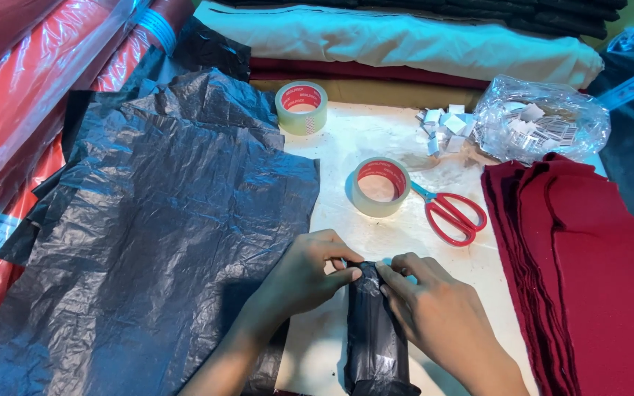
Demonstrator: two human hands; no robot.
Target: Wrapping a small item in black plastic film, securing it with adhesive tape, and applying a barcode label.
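A narrow roll wrapped in black plastic (373, 337) lies upright-to-me on the white table top (376, 132), near its front edge. My left hand (306, 275) pinches the roll's far end from the left, fingers closed on the plastic. My right hand (434, 308) rests along the right side of the roll, its fingertips pressing the same far end. Both hands touch the wrapped roll; its lower end runs out of the frame.
A pile of crumpled black plastic sheets (155, 227) covers the left. Two tape rolls (380, 186) (301, 107) and red-handled scissors (455, 213) lie beyond my hands. Stacked dark red cloth pieces (588, 271) sit right; a clear bag of small white tags (541, 126) lies behind them.
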